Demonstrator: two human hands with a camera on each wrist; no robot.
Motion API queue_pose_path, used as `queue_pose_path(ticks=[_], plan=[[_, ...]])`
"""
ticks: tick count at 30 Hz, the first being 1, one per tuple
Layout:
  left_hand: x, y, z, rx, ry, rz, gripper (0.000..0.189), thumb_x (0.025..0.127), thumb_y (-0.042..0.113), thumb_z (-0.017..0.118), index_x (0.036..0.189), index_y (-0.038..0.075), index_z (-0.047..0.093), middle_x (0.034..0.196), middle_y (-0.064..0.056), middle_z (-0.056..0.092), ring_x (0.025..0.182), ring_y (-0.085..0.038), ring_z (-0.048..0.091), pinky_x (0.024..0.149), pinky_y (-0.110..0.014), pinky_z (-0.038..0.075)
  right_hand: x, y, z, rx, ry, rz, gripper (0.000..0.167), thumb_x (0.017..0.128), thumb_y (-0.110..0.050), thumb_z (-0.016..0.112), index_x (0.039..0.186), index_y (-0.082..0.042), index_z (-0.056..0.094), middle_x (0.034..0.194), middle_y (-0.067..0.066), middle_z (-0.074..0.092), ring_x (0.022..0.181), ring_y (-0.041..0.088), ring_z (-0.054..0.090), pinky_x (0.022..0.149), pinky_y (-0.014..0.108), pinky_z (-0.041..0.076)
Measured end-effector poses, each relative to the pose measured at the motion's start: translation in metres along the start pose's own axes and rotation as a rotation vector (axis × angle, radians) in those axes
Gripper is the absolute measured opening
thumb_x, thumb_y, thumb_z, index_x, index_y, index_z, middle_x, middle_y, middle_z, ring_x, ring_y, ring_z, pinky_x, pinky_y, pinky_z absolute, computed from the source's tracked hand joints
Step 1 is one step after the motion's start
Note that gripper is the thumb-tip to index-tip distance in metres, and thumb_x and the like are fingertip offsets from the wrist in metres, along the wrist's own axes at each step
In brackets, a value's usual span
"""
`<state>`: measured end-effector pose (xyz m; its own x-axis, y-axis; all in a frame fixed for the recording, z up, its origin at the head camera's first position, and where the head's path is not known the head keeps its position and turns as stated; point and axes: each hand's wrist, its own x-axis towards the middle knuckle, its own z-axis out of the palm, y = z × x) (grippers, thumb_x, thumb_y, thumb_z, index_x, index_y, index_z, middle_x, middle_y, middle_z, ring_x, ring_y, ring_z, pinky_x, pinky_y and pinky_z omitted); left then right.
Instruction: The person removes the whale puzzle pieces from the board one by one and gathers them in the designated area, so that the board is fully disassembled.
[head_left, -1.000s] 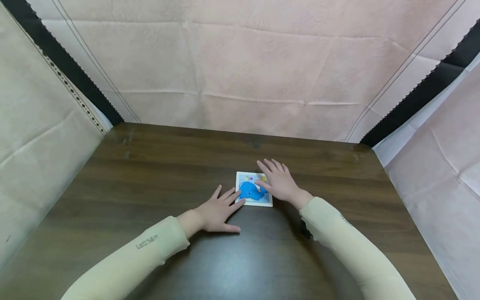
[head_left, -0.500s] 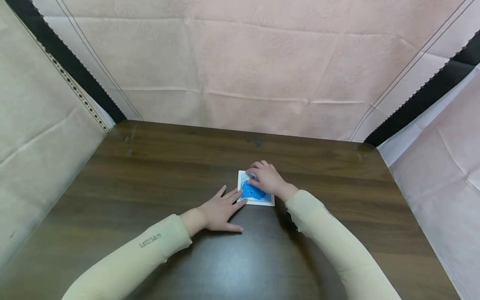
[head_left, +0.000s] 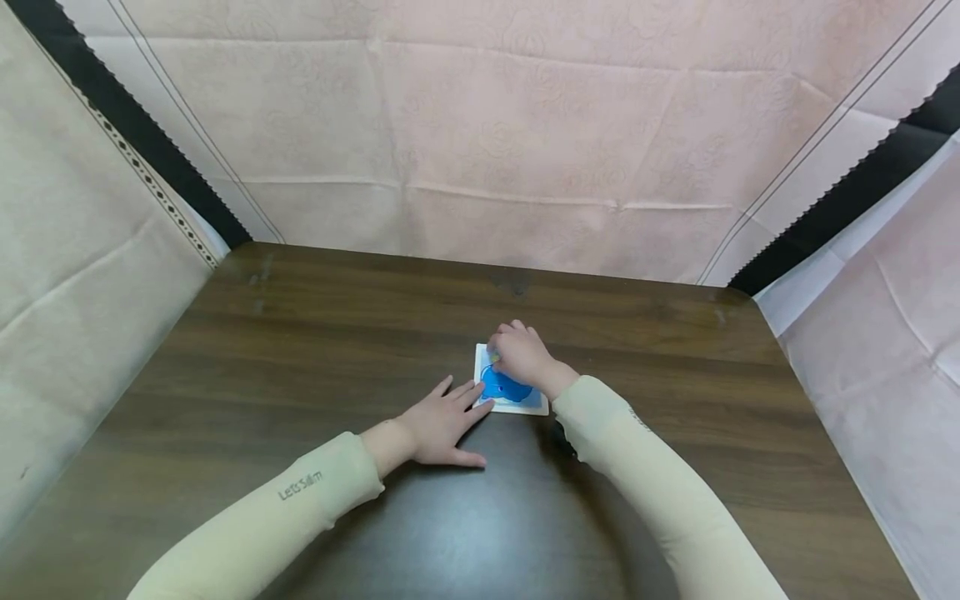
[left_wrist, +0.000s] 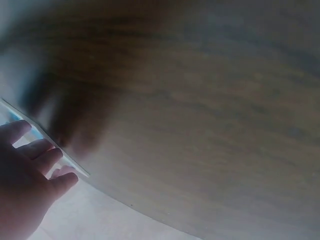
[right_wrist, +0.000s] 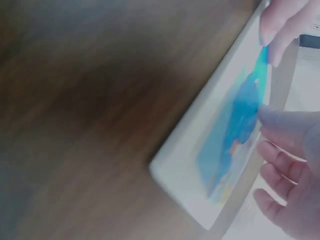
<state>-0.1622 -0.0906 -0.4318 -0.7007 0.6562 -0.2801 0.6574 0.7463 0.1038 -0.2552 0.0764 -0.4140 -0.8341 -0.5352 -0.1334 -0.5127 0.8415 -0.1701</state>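
A white-bordered square board with a blue whale picture (head_left: 502, 388) lies on the brown table; its white border (right_wrist: 175, 160) is large in the right wrist view. My left hand (head_left: 442, 423) lies spread at its lower left, index and middle fingertips on the border and the thumb stretched out below. In the left wrist view the left hand (left_wrist: 25, 175) reaches the thin edge of the board. Over the upper right of the picture, my right hand (head_left: 525, 358) bends its fingers downward. The right hand (right_wrist: 295, 160) touches the picture with one fingertip; I cannot tell whether it pinches anything.
The dark wood-grain table (head_left: 360, 308) stretches away on all sides of the board. Pale cloth walls (head_left: 480, 125) with black trim (head_left: 150, 125) stand behind it and to both sides.
My right hand has moved left over the board, and its fingers, straight at first, have bent down onto the picture. The left hand stays spread at the board's lower left.
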Motion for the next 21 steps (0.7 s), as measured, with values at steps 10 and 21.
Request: queue_pose_path(ticks=[10, 21], plan=[[0.001, -0.001, -0.001, 0.012, 0.004, -0.012, 0.085, 0.083, 0.072, 0.042, 0.148, 0.018, 0.030, 0.156, -0.009, 0.023, 0.144, -0.024, 0.021, 0.116, -0.052, 0.014, 0.011, -0.013, -0.005, -0.038, -0.119, 0.064, 0.038, 0.089, -0.012, 0.062, 0.124, -0.001, 0.057, 0.123, 0.016, 0.058, 0.108, 0.028, 0.049, 0.097, 0.042, 0.045], [0.001, 0.002, -0.004, -0.007, -0.001, -0.013, 0.084, 0.083, 0.071, 0.043, 0.148, 0.018, 0.030, 0.156, -0.008, 0.023, 0.144, -0.024, 0.020, 0.115, -0.053, 0.015, 0.015, -0.003, -0.011, 0.217, -0.198, 0.129, 0.036, 0.083, -0.008, 0.069, 0.117, -0.003, 0.059, 0.115, 0.013, 0.059, 0.101, 0.025, 0.050, 0.094, 0.041, 0.048]])
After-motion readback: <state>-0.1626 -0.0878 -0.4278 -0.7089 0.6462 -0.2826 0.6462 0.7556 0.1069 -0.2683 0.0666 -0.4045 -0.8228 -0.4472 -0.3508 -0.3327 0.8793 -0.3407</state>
